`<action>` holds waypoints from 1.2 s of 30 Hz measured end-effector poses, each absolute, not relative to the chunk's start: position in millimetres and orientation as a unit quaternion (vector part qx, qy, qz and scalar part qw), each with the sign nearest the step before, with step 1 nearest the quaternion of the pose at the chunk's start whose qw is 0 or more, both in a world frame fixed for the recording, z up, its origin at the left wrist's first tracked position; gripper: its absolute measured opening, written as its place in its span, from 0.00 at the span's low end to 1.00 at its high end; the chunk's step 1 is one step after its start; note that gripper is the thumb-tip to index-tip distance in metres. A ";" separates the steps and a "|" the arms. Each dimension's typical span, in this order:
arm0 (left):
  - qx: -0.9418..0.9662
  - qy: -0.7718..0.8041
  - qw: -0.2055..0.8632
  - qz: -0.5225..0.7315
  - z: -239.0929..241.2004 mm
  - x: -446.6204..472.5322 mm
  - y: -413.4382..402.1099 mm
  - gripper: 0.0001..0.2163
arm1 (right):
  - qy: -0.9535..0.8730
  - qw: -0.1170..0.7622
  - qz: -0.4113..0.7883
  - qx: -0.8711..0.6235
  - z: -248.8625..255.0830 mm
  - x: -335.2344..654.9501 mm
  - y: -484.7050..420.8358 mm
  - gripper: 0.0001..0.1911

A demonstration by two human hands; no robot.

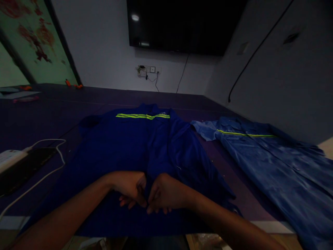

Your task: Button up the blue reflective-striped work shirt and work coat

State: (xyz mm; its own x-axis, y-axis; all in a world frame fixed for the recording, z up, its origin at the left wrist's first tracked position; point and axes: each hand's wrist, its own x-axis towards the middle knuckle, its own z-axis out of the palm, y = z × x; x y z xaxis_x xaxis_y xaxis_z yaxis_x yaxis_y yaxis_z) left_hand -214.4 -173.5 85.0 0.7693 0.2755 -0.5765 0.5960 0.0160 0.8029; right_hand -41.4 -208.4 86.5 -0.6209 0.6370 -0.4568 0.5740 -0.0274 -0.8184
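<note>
A dark blue work jacket (125, 146) with a yellow-green stripe across the chest lies spread out, its collar at the far end. My left hand (131, 187) and my right hand (166, 194) come together over the lower middle of its front. On each hand the thumb and forefinger are pinched at the front edge, gripping the jacket's cloth. Dim light hides the exact fold or fastening between my fingertips. The jacket's hem hangs toward me over the near edge.
To the right lies a lighter blue work garment (249, 152), also striped. A black phone (31, 166), a white charger (11, 157) and a white cable (61, 158) are on the purple surface (104, 97) at left. Small orange objects (78, 86) sit farther back. A TV (182, 24) hangs above.
</note>
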 end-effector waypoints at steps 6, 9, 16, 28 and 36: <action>0.669 0.316 0.659 -0.133 67.1 -214.7 -166.3 0.07 | -0.692 0.042 0.565 -0.447 84.8 -44.3 -210.6 0.09; 0.671 0.297 0.667 -0.129 66.6 -216.1 -166.8 0.08 | -0.689 0.038 0.576 -0.438 80.8 -43.8 -209.6 0.09; 0.681 0.267 0.668 -0.139 69.8 -217.9 -168.6 0.09 | -0.686 0.001 0.591 -0.425 74.3 -40.3 -204.5 0.06; 0.671 0.333 0.646 -0.144 87.6 -210.0 -175.3 0.11 | -0.691 0.004 0.568 -0.447 76.3 -40.2 -201.4 0.05; 0.761 0.398 0.502 -0.102 94.5 -203.0 -193.9 0.11 | -0.674 -0.020 0.571 -0.469 78.2 -45.8 -200.9 0.10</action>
State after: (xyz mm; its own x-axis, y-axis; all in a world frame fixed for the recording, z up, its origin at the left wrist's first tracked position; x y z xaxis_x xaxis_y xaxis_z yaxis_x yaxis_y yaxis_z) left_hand -203.0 -193.9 94.5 0.6628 0.5037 -0.5541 0.7076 -0.1795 0.6834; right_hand -45.8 -200.9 78.2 -0.5601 0.6090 -0.5617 0.6541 -0.0909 -0.7509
